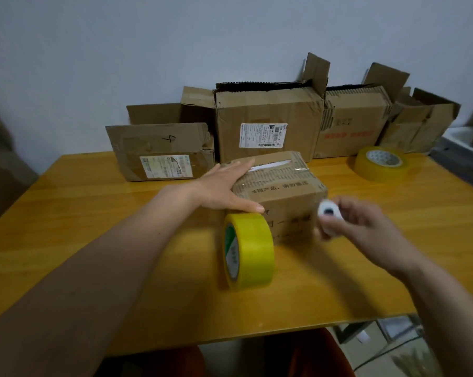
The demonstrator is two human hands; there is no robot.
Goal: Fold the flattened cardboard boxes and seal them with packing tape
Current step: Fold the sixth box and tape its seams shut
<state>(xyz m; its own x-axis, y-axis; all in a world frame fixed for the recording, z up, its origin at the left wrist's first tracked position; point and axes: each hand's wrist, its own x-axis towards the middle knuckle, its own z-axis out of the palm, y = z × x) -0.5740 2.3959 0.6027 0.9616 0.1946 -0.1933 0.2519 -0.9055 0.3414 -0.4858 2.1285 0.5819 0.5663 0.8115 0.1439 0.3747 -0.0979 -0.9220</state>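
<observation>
- The yellow wooden table (66, 240) runs from the wall to a near edge that crosses low in the view; its left edge slants away toward the wall, and its right edge ends beside a dark ledge.
- Bare tabletop lies wide on the left, under the left forearm, and in front of the boxes on the right.
- A small sealed cardboard box (284, 191) sits near the table's middle, its top and sides wrapped in clear tape.
- A yellow tape roll (249, 250) stands on its edge, touching or just beside the box's near left corner.
- A second, clear-yellowish tape roll (380, 163) lies flat near the far right, well apart from the sealed box.
- Along the wall stands a row of boxes: a low box marked "4" (159, 151) on the left, a tall open box with a white label (265, 123) in the middle, a box with red print (349, 123) next to it, and an open-flapped box (420, 121) at the far right.
- The left hand (224, 186) lies flat, fingers straight, pressed against the sealed box's left side and top edge, thumb stretched toward the yellow roll; nothing is grasped.
- The right hand (357, 221) hovers just right of the box, fingers curled round a small white roll (328, 213), blurred, its dark core facing the camera.
</observation>
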